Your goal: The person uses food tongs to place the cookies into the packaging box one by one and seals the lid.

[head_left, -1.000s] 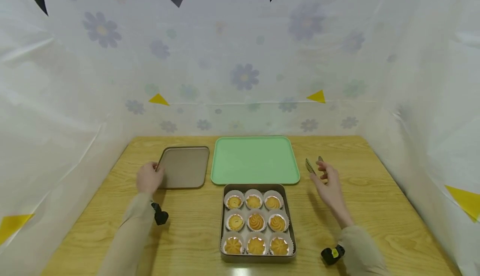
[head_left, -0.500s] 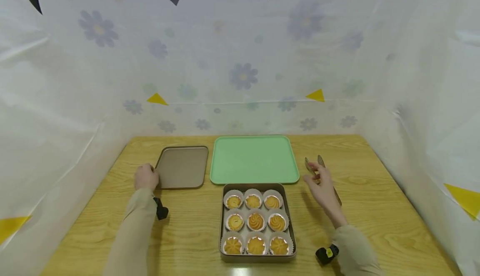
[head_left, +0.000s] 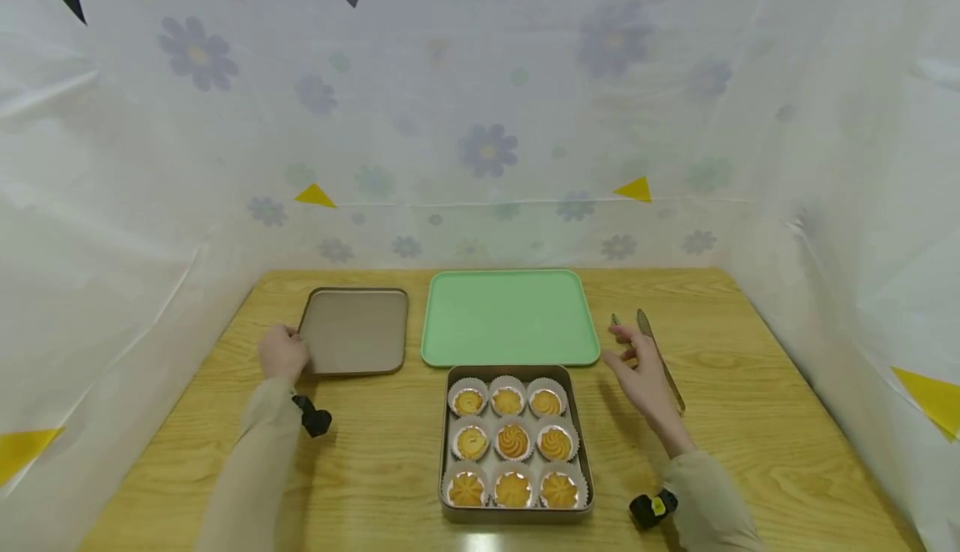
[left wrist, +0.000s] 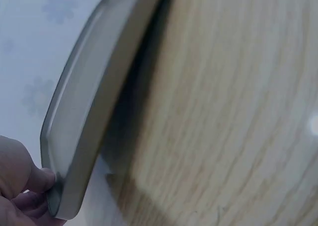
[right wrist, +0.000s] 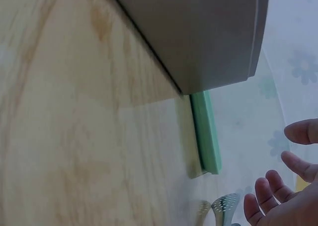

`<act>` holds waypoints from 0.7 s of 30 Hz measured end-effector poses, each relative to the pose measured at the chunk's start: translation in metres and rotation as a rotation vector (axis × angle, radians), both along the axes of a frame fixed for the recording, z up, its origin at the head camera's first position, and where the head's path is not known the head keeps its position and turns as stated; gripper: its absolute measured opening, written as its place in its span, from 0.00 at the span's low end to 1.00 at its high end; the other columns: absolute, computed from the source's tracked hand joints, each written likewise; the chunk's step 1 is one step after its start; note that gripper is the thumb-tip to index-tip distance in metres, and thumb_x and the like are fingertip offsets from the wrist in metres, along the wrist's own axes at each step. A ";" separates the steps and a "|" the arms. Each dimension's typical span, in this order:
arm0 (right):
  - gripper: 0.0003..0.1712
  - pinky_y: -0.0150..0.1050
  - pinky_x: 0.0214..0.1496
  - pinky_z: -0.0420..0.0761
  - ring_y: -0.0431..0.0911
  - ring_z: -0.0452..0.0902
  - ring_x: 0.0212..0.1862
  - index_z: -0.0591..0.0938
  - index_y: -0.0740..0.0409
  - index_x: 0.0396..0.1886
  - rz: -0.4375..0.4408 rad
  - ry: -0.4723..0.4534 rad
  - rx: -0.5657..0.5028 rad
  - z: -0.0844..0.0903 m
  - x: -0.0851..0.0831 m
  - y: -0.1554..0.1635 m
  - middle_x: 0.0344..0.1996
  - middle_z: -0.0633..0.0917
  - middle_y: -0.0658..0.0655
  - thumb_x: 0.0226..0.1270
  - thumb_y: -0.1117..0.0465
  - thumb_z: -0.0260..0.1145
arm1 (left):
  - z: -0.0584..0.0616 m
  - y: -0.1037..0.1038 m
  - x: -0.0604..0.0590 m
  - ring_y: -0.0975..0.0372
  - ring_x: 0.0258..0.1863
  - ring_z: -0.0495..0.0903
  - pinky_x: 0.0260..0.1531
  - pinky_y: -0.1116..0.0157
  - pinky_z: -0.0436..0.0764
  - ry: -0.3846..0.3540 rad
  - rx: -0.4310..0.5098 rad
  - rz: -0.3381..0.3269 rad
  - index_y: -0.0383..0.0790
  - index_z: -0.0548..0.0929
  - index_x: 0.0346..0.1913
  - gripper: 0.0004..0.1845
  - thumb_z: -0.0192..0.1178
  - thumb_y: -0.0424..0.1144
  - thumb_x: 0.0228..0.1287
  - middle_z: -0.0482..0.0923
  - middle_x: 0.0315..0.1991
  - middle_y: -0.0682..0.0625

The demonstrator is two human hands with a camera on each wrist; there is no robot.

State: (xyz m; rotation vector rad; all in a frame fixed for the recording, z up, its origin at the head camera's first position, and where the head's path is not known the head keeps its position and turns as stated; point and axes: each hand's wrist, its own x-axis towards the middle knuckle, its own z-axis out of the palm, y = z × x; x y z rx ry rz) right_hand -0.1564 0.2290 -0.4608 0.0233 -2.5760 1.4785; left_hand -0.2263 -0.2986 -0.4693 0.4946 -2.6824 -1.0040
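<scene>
My left hand [head_left: 283,353] pinches the left edge of a shallow brown metal tray [head_left: 356,331]. In the left wrist view the thumb lies on top of the tray's rim [left wrist: 94,136], fingers beneath, with a dark shadow under the tray. My right hand [head_left: 641,377] hovers over metal tongs [head_left: 660,358], its fingers loosely bent and apart. The right wrist view shows nothing between those fingers, and the tongs' perforated tips [right wrist: 226,205] beside them. Part of the tongs is hidden behind the hand.
A deep brown baking tin [head_left: 517,517] at the front centre holds several swirled golden pastries [head_left: 513,444] in white paper cups. Behind it lies a green tray [head_left: 510,318]. White patterned sheets [head_left: 487,77] hang at the back and sides of the wooden table [head_left: 375,469].
The brown tray has slid a little to the left together with my left hand. My right hand has shifted left, uncovering one arm of the tongs.
</scene>
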 end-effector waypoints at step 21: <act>0.29 0.36 0.31 0.83 0.44 0.76 0.27 0.65 0.68 0.73 0.427 -0.031 -0.346 0.039 0.020 -0.023 0.33 0.84 0.53 0.81 0.56 0.50 | 0.061 0.125 0.043 0.72 0.36 0.80 0.35 0.86 0.78 0.383 0.490 -0.191 0.26 0.80 0.59 0.17 0.57 0.27 0.70 0.80 0.46 0.31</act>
